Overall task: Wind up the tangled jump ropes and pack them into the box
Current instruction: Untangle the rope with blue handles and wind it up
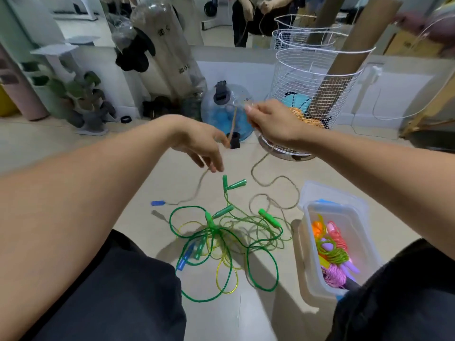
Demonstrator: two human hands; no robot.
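A tangle of green and yellow jump ropes (229, 244) with green handles lies on the floor between my knees. A beige rope (270, 190) with a blue handle (157, 203) runs up off the floor to both hands. My left hand (202, 146) pinches this rope between thumb and forefinger, its other fingers hanging down. My right hand (273, 121) grips the same rope higher up, and a short stretch of it is taut between the hands. A clear plastic box (312, 242) at the right holds wound orange, pink, green and purple ropes.
A white wire basket (317, 77) with a cardboard tube stands behind my right hand. A clear blue-tinted dome container (221, 112) sits behind the hands. Large plastic bottles and a small plant stand at the back left. A person stands far back.
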